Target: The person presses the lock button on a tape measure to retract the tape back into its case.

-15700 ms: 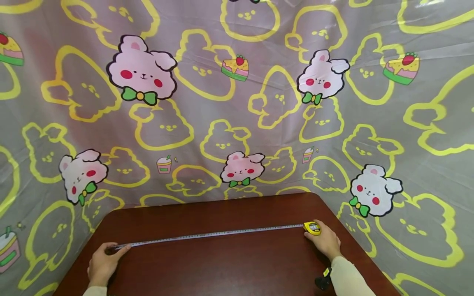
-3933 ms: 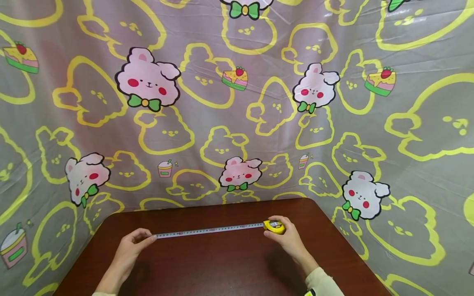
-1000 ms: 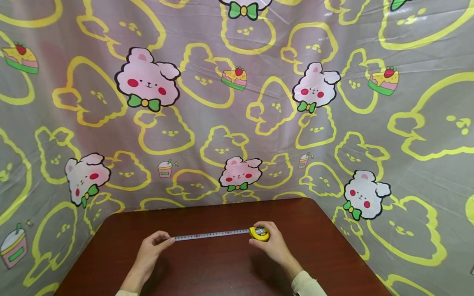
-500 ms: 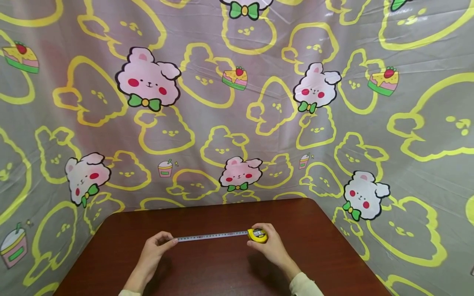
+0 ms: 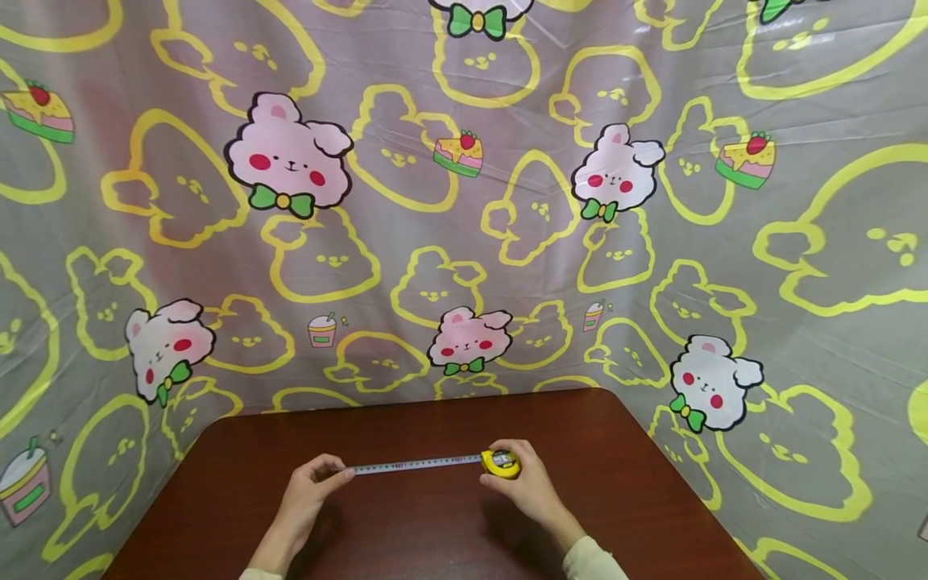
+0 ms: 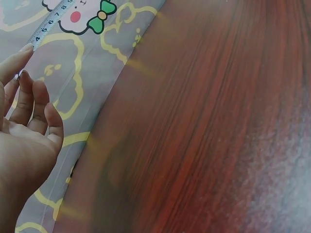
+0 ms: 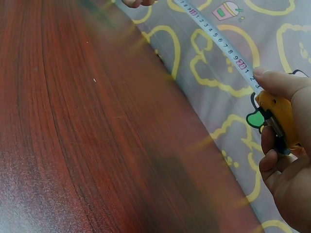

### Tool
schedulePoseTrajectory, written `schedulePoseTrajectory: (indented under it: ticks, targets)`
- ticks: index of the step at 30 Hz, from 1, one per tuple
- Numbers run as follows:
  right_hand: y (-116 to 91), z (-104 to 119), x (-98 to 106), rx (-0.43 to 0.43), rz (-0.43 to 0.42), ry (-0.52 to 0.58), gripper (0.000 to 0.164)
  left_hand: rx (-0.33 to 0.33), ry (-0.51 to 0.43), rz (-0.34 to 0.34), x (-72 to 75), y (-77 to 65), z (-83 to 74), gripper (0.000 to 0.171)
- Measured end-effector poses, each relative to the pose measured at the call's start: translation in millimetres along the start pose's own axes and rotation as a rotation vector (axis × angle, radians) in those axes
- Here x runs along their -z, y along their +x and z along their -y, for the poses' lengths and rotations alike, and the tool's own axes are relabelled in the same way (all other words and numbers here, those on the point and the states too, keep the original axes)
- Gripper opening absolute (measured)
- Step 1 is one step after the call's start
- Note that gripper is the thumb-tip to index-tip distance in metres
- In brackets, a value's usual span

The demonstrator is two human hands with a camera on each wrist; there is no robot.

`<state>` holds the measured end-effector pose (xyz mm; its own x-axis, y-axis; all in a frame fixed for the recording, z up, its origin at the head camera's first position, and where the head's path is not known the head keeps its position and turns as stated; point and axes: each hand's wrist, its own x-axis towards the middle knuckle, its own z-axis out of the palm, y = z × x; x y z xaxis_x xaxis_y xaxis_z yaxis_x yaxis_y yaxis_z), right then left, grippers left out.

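Observation:
A yellow tape measure (image 5: 500, 463) is gripped in my right hand (image 5: 535, 487), thumb and fingers around its case. From it a white metal blade (image 5: 416, 465) with black and red numbers runs straight to the left. My left hand (image 5: 300, 495) pinches the blade's free end between thumb and forefinger. Both hands are raised over the table, casting shadows on it. In the right wrist view, the right thumb lies by the case's mouth, near a red 20 on the blade (image 7: 221, 41). The left wrist view shows the other left fingers (image 6: 34, 107) loosely curled below the pinch.
Below the hands is a dark red-brown wooden table (image 5: 413, 532) with rounded far corners. A grey curtain (image 5: 522, 338) printed with rabbits and yellow outlines hangs close behind the table and along both sides.
The stretched blade has become much shorter as the case and the left hand drew together from the table's two sides. Over the last second the hands moved slightly closer still.

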<state>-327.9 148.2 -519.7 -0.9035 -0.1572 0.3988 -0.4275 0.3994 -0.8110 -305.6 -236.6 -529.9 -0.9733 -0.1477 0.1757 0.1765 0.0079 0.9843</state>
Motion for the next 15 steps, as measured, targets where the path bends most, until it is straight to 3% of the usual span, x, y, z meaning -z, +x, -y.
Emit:
schedulePoseTrajectory:
  ticks: [15]
  targets:
    - [-1.1, 1.0, -9.9, -0.001, 0.014, 0.018, 0.045, -0.021, -0.01, 0.016, -13.8, 0.0, 2.7, 0.022]
